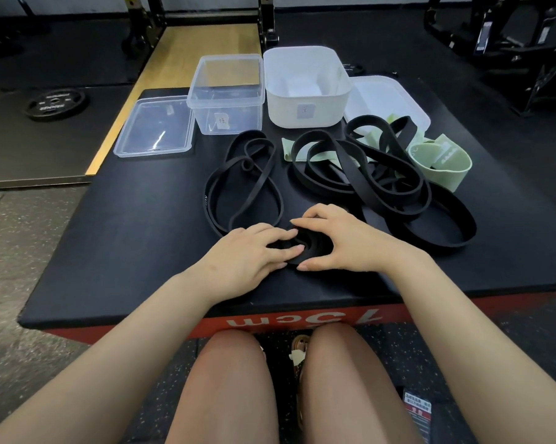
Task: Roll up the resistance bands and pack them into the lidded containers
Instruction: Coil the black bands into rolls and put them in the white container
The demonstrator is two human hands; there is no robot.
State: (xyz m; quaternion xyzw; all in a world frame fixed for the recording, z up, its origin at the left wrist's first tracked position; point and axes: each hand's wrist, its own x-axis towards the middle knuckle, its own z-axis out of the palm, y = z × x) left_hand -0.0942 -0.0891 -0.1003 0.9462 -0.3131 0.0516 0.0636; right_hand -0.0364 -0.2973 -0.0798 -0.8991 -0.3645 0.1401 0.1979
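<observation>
hands (pixel 302 248) roll band (pixel 311 246); containers (pixel 227 100) empty

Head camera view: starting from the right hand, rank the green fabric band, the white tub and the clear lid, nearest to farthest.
From the right hand, which has its grip on the rolled black band:
1. Green fabric band, ahead to the right.
2. White tub, straight ahead at the back.
3. Clear lid, far left beside the clear tub.
</observation>
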